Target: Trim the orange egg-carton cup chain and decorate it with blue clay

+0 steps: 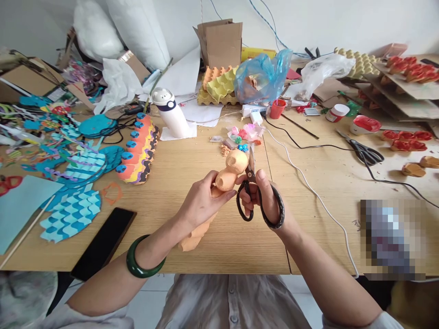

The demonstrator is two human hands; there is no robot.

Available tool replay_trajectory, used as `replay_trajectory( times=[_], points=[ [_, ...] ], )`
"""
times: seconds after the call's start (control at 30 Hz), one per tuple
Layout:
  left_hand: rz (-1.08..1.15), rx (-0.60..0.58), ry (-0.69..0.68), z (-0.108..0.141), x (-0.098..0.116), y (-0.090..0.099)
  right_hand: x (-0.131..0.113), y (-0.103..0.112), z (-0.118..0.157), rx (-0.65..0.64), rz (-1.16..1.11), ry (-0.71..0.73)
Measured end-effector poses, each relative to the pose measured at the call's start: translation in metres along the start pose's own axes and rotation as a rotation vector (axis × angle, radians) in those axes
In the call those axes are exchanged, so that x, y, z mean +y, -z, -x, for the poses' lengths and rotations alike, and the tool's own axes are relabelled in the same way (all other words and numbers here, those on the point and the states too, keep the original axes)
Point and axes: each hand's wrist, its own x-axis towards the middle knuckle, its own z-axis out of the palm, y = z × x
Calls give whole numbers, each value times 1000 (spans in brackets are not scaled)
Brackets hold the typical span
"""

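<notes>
My left hand point(199, 201) is closed around an orange egg carton strip point(226, 180), thumb on one side and fingers beneath. The strip's rounded cups point away from me, and its lower end shows below my wrist. In my right hand point(269, 196) is a pair of black-handled scissors point(249, 174), with fingers and thumb through the loops. The blades point up beside the strip's far cup; whether they touch it I cannot tell. Orange crumbs point(225, 151) and small coloured paper scraps point(243, 132) lie just beyond.
A painted egg carton strip point(140, 148), a white bottle point(173, 114) and a black phone point(103, 242) stand or lie to the left. On the right are more scissors point(363, 151), a white cable point(308, 183) and red-painted carton cups point(406, 137). Egg cartons point(219, 87) sit at the back.
</notes>
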Motion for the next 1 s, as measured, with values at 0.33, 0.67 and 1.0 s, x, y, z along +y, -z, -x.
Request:
replay_trajectory(
  times=[0.33, 0.67, 1.0],
  points=[
    [7, -3, 9, -1, 1, -4, -7, -10, 1, 133, -73, -108],
    [115, -57, 37, 1, 4, 2, -7, 7, 4, 75, 21, -97],
    [70, -76, 28, 1, 7, 5, -11, 22, 5, 23, 323, -17]
  ],
)
